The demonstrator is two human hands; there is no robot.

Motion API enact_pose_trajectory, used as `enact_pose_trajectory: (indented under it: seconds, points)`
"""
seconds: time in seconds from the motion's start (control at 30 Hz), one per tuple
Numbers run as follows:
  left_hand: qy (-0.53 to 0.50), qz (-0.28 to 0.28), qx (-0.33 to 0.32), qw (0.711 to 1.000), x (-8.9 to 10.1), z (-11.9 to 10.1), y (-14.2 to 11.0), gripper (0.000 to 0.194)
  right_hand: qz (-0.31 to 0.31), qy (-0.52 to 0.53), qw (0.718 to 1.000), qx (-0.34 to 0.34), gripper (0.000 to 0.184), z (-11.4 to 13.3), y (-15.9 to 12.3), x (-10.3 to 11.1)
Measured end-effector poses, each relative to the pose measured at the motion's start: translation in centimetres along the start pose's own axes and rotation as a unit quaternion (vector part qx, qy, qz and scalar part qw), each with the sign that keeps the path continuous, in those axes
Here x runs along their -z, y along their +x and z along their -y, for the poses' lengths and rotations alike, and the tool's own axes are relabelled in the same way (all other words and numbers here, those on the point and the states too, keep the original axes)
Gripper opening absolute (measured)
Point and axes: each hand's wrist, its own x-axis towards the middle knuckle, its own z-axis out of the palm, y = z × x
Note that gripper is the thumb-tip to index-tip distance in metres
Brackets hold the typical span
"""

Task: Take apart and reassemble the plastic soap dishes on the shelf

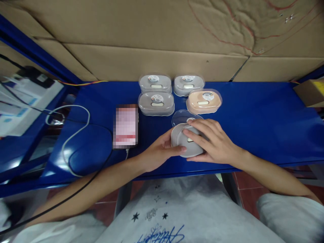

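Note:
A grey oval soap box (180,139) lies near the front edge of the blue table (253,121). My left hand (158,152) grips its left side with thumb and fingers. My right hand (212,141) lies over its top and right side, fingers curled on it. A clear plastic lid (180,116) rests just behind the box. Further back stand three closed grey boxes (156,103) (155,82) (188,84) and a peach one (204,100), each with a clear lid and a round sticker.
A phone (126,126) lies left of the boxes, with a white cable (73,133) and a black cable (76,192) trailing off the table's left part. Cardboard (162,40) lines the wall behind. A small cardboard box (310,92) sits at the far right.

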Motion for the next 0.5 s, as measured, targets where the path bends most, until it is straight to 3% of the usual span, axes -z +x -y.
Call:
enact_pose_trajectory:
  seconds: [0.1, 0.17, 0.23, 0.33, 0.43, 0.5]
  points:
    - [0.015, -0.012, -0.01, 1.0, -0.2, -0.3, -0.1, 0.057, -0.006, 0.008, 1.0, 0.008, 0.1, -0.3, 0.1, -0.1]
    - [0.012, -0.049, -0.019, 0.999, -0.5, -0.8, -0.3, 0.056, -0.025, 0.035, 0.999, -0.003, 0.097, -0.8, 0.0, 0.1]
    - [-0.014, -0.117, -0.051, 0.992, -0.7, -1.8, -0.3, 0.047, -0.076, 0.074, 0.993, -0.051, 0.085, -1.3, -0.1, 0.3]
    - [-0.074, -0.227, -0.167, 0.957, -0.6, -3.6, 0.0, 0.016, -0.136, 0.108, 0.972, -0.161, 0.062, -2.0, -0.3, 0.4]
    - [-0.098, -0.282, -0.235, 0.925, -0.2, -4.9, 0.6, 0.011, -0.059, 0.072, 0.977, -0.19, 0.048, -2.1, -0.4, -0.5]
    - [-0.1, -0.288, -0.234, 0.923, -0.2, -5.1, 0.9, 0.012, 0.021, 0.037, 0.985, -0.166, 0.055, -1.8, -0.5, -1.5]
